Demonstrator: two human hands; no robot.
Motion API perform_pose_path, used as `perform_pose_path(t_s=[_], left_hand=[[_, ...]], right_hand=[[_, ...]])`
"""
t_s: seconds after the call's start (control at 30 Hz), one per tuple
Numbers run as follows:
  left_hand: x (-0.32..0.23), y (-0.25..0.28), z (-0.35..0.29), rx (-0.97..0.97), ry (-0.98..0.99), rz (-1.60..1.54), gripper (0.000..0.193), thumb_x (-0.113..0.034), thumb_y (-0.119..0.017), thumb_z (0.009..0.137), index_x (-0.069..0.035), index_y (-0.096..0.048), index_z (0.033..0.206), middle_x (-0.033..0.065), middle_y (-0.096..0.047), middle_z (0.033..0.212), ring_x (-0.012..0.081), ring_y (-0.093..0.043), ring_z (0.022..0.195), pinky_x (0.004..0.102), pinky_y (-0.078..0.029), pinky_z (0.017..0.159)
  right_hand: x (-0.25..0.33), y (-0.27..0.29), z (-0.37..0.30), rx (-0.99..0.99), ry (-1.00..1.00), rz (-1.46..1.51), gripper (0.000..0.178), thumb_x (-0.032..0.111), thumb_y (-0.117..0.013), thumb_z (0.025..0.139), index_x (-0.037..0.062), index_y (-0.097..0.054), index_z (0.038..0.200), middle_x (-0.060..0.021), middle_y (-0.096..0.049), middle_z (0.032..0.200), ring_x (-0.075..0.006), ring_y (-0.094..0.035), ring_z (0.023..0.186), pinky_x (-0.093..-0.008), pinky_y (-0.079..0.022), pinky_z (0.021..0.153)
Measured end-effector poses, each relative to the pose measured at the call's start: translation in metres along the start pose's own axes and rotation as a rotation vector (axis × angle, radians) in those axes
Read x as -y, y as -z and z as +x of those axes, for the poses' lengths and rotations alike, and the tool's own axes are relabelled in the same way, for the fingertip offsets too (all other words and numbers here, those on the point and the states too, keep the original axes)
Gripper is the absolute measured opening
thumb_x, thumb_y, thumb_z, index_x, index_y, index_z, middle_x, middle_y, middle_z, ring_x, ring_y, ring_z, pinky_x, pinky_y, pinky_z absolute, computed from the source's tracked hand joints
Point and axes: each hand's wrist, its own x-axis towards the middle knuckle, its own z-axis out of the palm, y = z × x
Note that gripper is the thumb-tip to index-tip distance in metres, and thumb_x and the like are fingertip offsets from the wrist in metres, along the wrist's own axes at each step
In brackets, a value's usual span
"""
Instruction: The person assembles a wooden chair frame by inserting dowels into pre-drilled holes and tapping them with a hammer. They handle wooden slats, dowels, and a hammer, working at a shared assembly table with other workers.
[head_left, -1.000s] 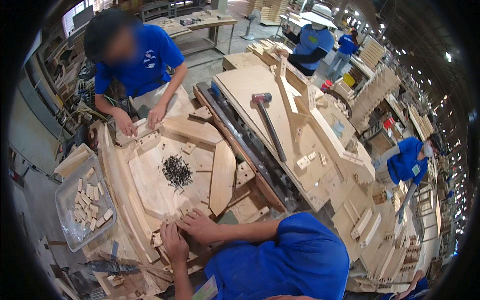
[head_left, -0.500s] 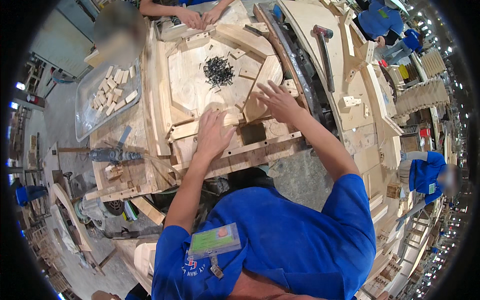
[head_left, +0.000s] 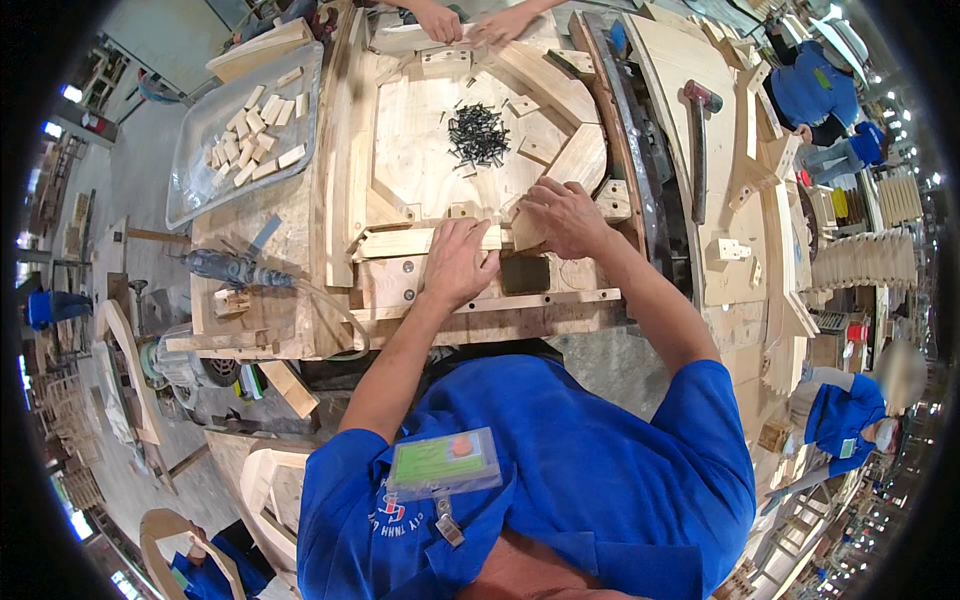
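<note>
A light wooden rail [head_left: 395, 243] lies along the near side of a many-sided wooden frame. My left hand [head_left: 460, 262] grips this rail near its right end, fingers over the top and thumb toward me. At the near right corner, my right hand [head_left: 566, 218] is closed around the lower end of an angled wooden piece [head_left: 582, 160], hiding part of the joint. Inside the frame, a pile of black screws [head_left: 478, 135] lies on the pale base board [head_left: 410, 150]. Small drilled wooden blocks [head_left: 540, 148] sit along the frame's inner edges.
Another person's hands [head_left: 437, 20] are at the frame's far side. A clear plastic tray [head_left: 190, 195] of small wooden blocks stands at left, with a power drill [head_left: 235, 268] nearer. A mallet [head_left: 697, 150] lies on the right-hand bench. Further right are stacked wooden parts [head_left: 860, 262] and other people.
My right hand has gone from spread fingers over the angled piece to closing around its near end. My left hand stays on the rail. The whole view has shifted slightly.
</note>
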Motion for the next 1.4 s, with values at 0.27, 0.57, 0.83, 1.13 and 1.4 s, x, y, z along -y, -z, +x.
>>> perform_pose_path(t_s=[0.27,0.57,0.83,1.13,1.4], left_hand=[[-0.006,-0.001,0.011,-0.023,-0.093,0.012,0.053,-0.027,-0.076,0.088,0.001,-0.066,0.132,0.0189,-0.065,0.130,0.0396,-0.057,0.126,0.0493,-0.043,0.115],[-0.001,0.073,-0.039,-0.185,-0.126,0.079,0.042,-0.020,-0.081,0.090,0.000,-0.071,0.126,0.0202,-0.069,0.127,0.0385,-0.063,0.122,0.0511,-0.049,0.109],[-0.033,0.211,-0.078,-0.409,-0.097,0.160,0.019,-0.005,-0.080,0.090,-0.002,-0.079,0.109,0.0145,-0.077,0.098,0.0302,-0.072,0.082,0.0387,-0.057,0.075],[0.031,0.228,-0.133,-0.459,-0.081,0.527,0.013,-0.011,-0.075,0.098,-0.006,-0.081,0.109,0.0089,-0.069,0.079,0.0242,-0.061,0.062,0.0361,-0.048,0.059],[0.049,0.242,-0.118,-0.678,-0.057,0.370,0.010,-0.008,-0.077,0.094,-0.007,-0.078,0.104,0.0073,-0.064,0.075,0.0260,-0.056,0.060,0.0402,-0.042,0.056]], right_hand=[[0.003,-0.021,-0.018,-0.086,-0.101,-0.049,0.085,0.031,-0.086,0.081,0.0177,-0.050,0.156,-0.0098,-0.048,0.159,-0.0326,-0.042,0.151,-0.0494,-0.039,0.118],[0.037,0.007,-0.140,-0.468,-0.548,0.125,0.056,0.020,-0.077,0.089,0.0096,-0.062,0.141,-0.0187,-0.061,0.141,-0.0411,-0.054,0.134,-0.0525,-0.042,0.112],[0.046,-0.036,-0.183,-0.440,-0.650,-0.003,0.043,0.019,-0.073,0.092,0.0071,-0.066,0.133,-0.0174,-0.061,0.136,-0.0399,-0.055,0.130,-0.0524,-0.042,0.109],[0.049,-0.059,-0.176,-0.673,-0.598,-0.108,0.029,0.019,-0.072,0.093,0.0072,-0.070,0.120,-0.0125,-0.066,0.115,-0.0357,-0.062,0.111,-0.0496,-0.047,0.098],[0.056,-0.047,-0.171,-0.610,-0.645,-0.225,0.019,0.023,-0.071,0.092,0.0098,-0.069,0.106,-0.0104,-0.063,0.102,-0.0332,-0.059,0.098,-0.0485,-0.043,0.086]])
